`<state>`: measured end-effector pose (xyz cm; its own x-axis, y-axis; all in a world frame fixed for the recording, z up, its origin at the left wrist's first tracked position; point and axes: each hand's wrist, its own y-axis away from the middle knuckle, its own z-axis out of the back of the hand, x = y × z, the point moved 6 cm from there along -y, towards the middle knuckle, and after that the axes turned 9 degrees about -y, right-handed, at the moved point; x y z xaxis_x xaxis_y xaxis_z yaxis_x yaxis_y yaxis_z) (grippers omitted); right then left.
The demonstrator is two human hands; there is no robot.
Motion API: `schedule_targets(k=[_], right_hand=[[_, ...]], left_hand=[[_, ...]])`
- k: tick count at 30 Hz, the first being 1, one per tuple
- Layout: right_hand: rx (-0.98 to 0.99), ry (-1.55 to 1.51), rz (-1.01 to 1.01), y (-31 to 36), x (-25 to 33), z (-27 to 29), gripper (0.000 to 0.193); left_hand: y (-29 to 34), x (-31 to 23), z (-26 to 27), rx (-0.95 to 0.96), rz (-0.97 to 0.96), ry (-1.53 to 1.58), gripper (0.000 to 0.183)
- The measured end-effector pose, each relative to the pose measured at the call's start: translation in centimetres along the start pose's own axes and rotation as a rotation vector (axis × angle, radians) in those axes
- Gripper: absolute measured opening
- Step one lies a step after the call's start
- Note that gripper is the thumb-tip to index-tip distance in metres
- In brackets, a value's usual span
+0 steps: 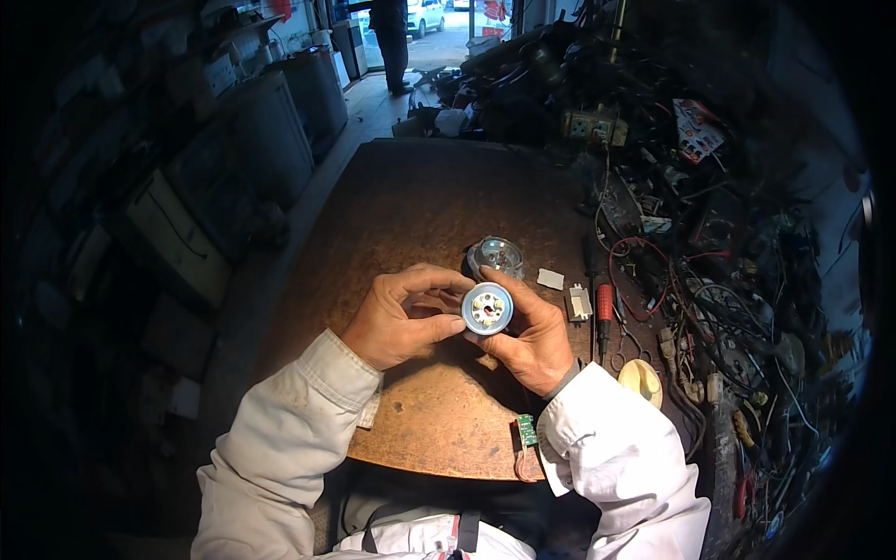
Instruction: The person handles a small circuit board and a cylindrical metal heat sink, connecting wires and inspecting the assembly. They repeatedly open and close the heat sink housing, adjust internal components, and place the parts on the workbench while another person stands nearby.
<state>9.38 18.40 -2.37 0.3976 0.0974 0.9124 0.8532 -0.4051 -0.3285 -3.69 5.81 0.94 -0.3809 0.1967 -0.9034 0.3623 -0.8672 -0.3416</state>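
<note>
Between both hands, above the wooden table (373,215), is a small round LED lamp part (487,309). It has a pale blue rim and a white disc with several yellowish LEDs around a dark centre hole, facing up. My left hand (397,317) pinches its left edge between thumb and fingers. My right hand (532,331) grips it from the right, its fingers curled round. Just behind the hands lies a clear round lens piece (497,254). Near my right wrist, a small green circuit board (526,431) with thin wires rests at the table's front edge.
Right of my hands lie a white flat piece (551,279), a small pale box (579,303), a red-handled screwdriver (605,303), scissors (631,350) and a yellowish round disc (640,383). Tangled cables (728,327) heap beyond. A person (390,42) stands near the far doorway.
</note>
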Motion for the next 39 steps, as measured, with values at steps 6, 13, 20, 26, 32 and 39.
schedule_targets(k=[6, 13, 20, 26, 32, 39], right_hand=[[-0.017, 0.193, 0.101, 0.1, 0.5, 0.1, 0.07], [-0.013, 0.314, 0.146, 0.0, 0.4, 0.0, 0.071], [-0.002, 0.393, 0.136, 0.0, 0.5, 0.1, 0.073], [-0.008, 0.395, 0.126, -0.1, 0.8, -0.1, 0.07], [-0.002, 0.44, 0.157, 0.1, 1.3, -0.3, 0.068], [0.007, 0.457, 0.161, 0.2, 1.6, -0.4, 0.067]], left_hand=[[-0.2, -0.5, -0.2, 0.104, -0.026, 0.076, 0.045], [-0.1, 0.1, 0.2, 0.138, 0.024, 0.066, 0.045], [0.0, 0.3, 0.2, 0.106, 0.041, 0.045, 0.044], [0.1, 0.7, 0.3, 0.109, 0.062, 0.046, 0.045], [0.1, 0.9, 0.1, 0.11, 0.078, 0.058, 0.045], [0.1, 0.9, 0.1, 0.129, 0.103, 0.038, 0.048]])
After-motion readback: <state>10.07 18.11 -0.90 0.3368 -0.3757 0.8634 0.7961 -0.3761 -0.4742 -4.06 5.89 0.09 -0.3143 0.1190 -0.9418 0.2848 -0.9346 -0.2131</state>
